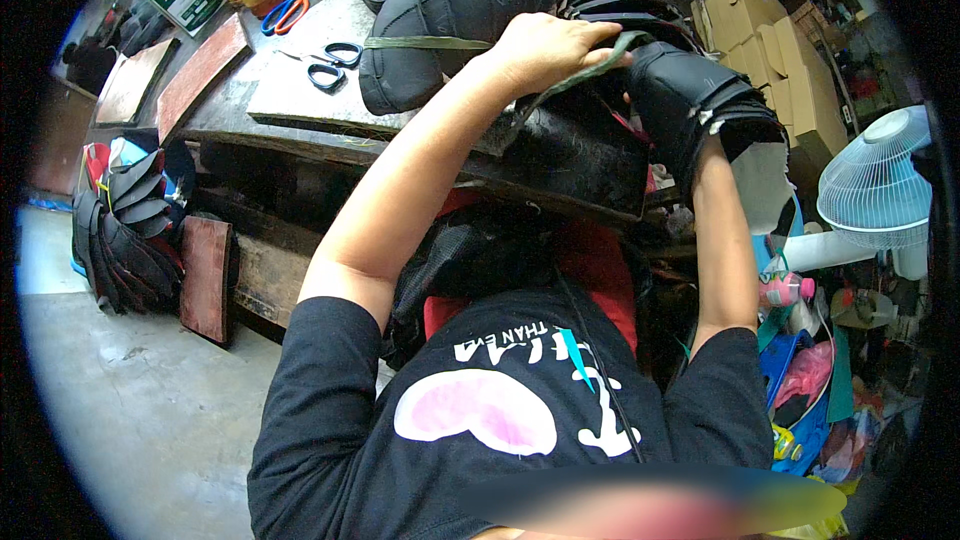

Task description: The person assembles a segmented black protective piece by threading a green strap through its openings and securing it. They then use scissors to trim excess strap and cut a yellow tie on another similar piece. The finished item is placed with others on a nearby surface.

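A long curved row of nested black pieces, which look like shoe uppers (470, 0), lies across the worktable. My left hand (545, 48) is closed on a grey-green strap (600, 62), with its fingers pinched near the right part of the row. Another length of the strap crosses the black pieces to the left. At the row's right end, my right forearm (715, 210) reaches up behind the black pieces (690, 90). Those pieces hide most of my right hand; only bits of its fingers show, so its grip cannot be made out.
Dark-handled scissors (334, 68) lie on a pale board (275, 98), with orange-and-blue-handled scissors (285, 15) beyond. Reddish boards (203, 75) rest at the left. Another black bundle (125, 230) hangs below. Cardboard boxes (790, 70) and a fan (875, 180) stand right.
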A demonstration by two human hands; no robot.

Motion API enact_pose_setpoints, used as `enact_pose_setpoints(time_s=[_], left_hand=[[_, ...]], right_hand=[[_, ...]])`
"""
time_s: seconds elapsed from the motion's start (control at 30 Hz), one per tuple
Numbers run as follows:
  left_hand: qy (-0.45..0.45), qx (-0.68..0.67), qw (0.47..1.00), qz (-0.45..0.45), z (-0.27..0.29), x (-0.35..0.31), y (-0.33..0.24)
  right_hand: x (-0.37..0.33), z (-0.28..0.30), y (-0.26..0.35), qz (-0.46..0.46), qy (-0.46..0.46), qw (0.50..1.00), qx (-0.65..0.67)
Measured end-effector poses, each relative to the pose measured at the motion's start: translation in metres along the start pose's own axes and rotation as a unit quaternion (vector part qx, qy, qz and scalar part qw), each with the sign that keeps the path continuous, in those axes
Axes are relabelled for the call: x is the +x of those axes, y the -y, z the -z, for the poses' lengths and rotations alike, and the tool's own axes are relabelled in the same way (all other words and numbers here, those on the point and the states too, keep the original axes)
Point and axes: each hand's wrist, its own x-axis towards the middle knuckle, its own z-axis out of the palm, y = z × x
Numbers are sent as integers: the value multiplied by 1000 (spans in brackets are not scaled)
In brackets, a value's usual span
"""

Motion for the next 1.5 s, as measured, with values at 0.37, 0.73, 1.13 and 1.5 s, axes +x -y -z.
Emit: enact_pose_setpoints(time_s=[0.37, 0.73, 1.13, 1.5], left_hand=[[-78, 52, 995, 40, -5, 0, -65], [-202, 108, 973, 37, -26, 17, -47], [-227, 86, 970, 13, -22, 13, -42], [-237, 75, 968, -22, -15, -6, -52]], right_hand=[[68, 2, -66, 123, -180, 974, -66], [-14, -12, -45, 196, -160, 775, -579], [-49, -6, -18, 159, 24, 984, -80], [-113, -34, 62, 345, -30, 924, -165]])
